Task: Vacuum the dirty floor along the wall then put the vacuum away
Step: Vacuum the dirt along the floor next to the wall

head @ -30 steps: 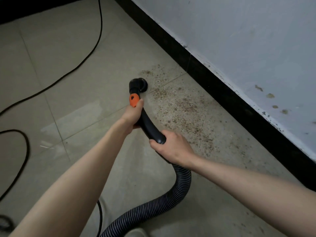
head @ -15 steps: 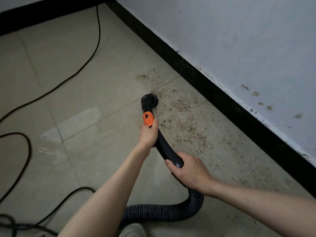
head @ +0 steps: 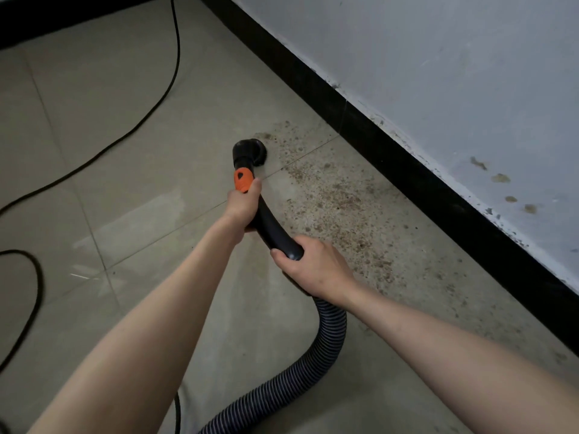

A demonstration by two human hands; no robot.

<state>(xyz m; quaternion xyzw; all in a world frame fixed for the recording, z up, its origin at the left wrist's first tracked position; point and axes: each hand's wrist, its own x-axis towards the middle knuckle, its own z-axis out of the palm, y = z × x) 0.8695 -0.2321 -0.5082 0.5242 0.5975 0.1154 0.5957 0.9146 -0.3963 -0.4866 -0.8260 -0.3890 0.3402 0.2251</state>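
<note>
Right now the nozzle [head: 250, 151] sits down on the tiles at the far left edge of the dirt patch [head: 338, 214], and everything turns on that: the grit runs off to the right of it, in a band lying along the black skirting board [head: 407, 170] and back toward the person. Left hand [head: 242, 203] leads, fingers wrapped round the black wand [head: 269, 227] just behind the orange collar [head: 242, 180], so it is the nearer one to the nozzle. Right hand [head: 313, 267] grips the rear bend of the wand, where the ribbed hose [head: 329, 336] drops away and loops back between the arms. The wand's long axis points away and slightly left, roughly parallel to the wall [head: 438, 73]. So the dirt lies on the right-hand side of the tool, between it and the skirting. I'd say the sweep wants to go rightward, toward that edge. Room is plentiful on the left, bare tile out to the black power cord [head: 141, 126], which lies well apart. The skirting is the hard limit.
</note>
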